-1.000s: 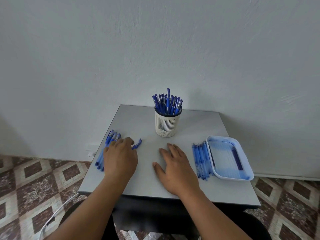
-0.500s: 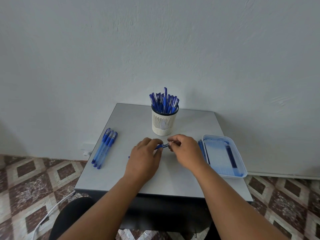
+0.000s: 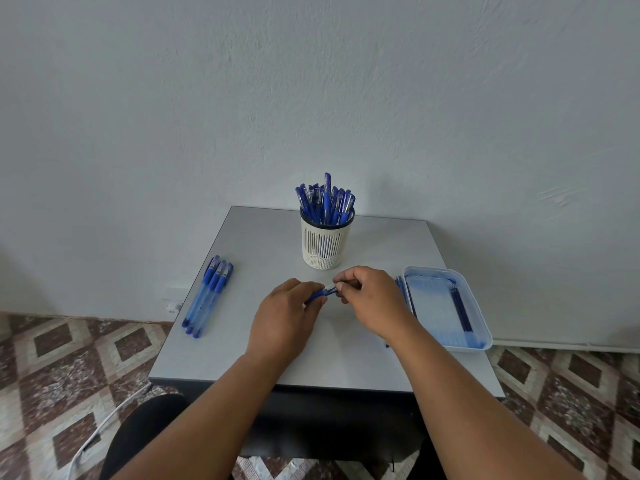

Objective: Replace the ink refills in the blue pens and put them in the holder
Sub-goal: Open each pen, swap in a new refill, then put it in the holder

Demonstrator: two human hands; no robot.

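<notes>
Both hands hold one blue pen (image 3: 320, 294) just above the bench (image 3: 263, 244), in front of the holder (image 3: 325, 244). The left hand (image 3: 284, 323) has its fingers curled round the barrel; the right hand (image 3: 372, 299) pinches the tip end. Three pens (image 3: 207, 296) lie at left; a tray (image 3: 446, 306) with refills (image 3: 460, 310) sits at right.

Left hand (image 3: 284, 317): knuckles up, fingers curled, pinching grip at its fingertips. Right hand (image 3: 372, 296): fingers curled, pinching opposite it. Both forearms extended over the surface's near edge, converging mid-surface.
</notes>
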